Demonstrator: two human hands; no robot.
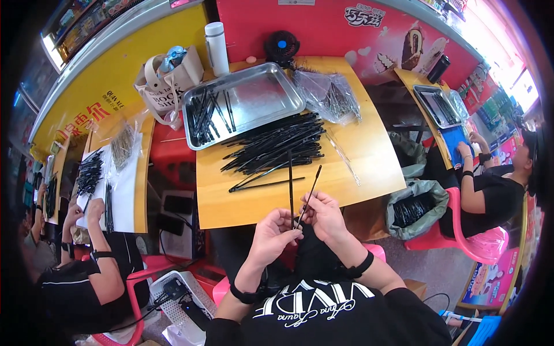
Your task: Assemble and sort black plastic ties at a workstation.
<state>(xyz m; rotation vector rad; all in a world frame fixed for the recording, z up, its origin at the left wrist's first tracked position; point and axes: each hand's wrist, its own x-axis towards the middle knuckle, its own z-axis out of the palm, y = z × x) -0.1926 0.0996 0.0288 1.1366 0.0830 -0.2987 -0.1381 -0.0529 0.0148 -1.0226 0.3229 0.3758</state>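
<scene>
Close in front of my body, over the near edge of the table, both hands meet with their fingertips pinched. My left hand (273,235) grips a long thin black strip (291,181) that stands up from its fingers. My right hand (325,218) pinches a slimmer black stick (313,183), tilted to the right. The lower ends of both come together between my fingers, and their exact contact is too small to tell. Beyond my hands lies a large heap of similar black strips (277,144), with one loose strip (268,183) along its near side.
A metal tray (262,92) holding some black strips stands behind the heap. Near it are a plastic bag of thin dark pieces (333,98), a white bottle (216,49), a black fan (281,45) and a tote bag (167,86). Other people work at tables on both sides.
</scene>
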